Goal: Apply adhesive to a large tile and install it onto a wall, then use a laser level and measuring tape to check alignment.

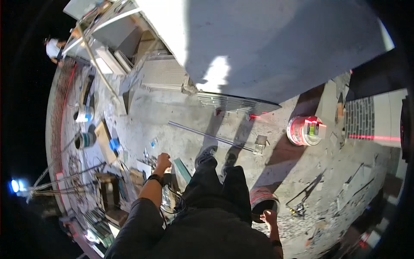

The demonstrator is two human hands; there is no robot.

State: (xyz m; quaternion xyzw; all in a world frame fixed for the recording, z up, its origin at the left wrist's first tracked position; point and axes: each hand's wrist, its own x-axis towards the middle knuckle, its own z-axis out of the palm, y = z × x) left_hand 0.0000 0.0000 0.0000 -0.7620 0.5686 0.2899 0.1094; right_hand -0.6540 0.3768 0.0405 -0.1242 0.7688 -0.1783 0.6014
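Note:
My left hand [164,162] is held out ahead with its fingers curled closed; nothing shows in it. A dark watch sits on that wrist, and below it are clutter and a green strip [182,170] on the floor. To the right of my legs, my right hand [269,217] is closed too. It overlaps the dark mouth of a red and white bucket [263,193]. Whether it touches the bucket, or grips something small, is hidden. My feet are set apart on the dusty concrete floor [172,142].
A long metal bar [202,133] lies ahead of my feet. Another red and white bucket [302,131] stands right, below a large grey panel [276,47]. Two buckets [84,140] [82,113] and boards [105,142] line the left. A person [54,48] is far left.

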